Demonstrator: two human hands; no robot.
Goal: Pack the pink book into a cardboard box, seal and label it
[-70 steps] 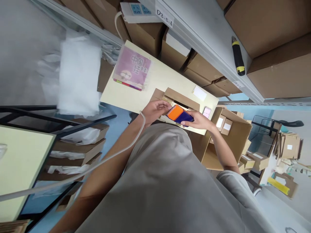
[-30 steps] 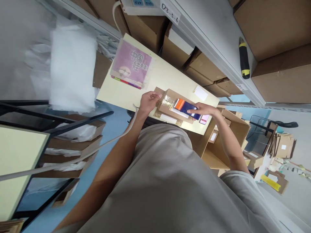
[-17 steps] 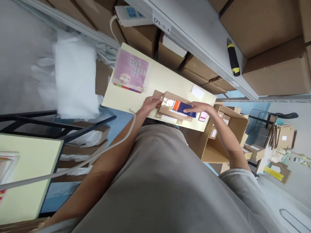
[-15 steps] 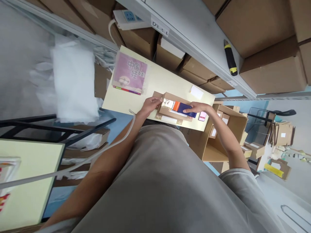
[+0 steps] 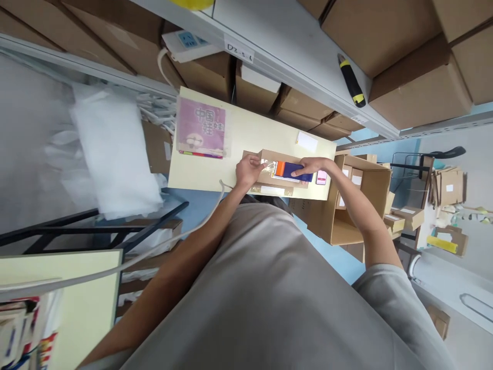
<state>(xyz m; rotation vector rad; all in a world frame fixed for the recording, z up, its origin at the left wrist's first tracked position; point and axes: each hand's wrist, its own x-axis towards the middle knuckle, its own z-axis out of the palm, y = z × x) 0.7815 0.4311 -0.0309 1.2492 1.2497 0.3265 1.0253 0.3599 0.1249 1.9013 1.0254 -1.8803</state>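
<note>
A small open cardboard box (image 5: 269,155) lies on a pale yellow table (image 5: 246,133). An orange and dark blue packet (image 5: 289,170) rests in the box. My right hand (image 5: 313,165) lies on the blue end of the packet, fingers pressed onto it. At the box's left flap, my left hand (image 5: 247,169) is closed in a pinch on the flap edge. A pink card (image 5: 321,178) lies on the table right of the box.
A pink booklet (image 5: 201,128) and a white label (image 5: 307,141) lie on the table. Shelving with cardboard boxes (image 5: 416,87) and a yellow-black knife (image 5: 350,82) is behind. An open carton (image 5: 362,195) stands at the right, white bags (image 5: 111,159) at the left.
The packet went from being held in both hands above the table down into the small box. My left hand moved to the box's left flap. The view tilted.
</note>
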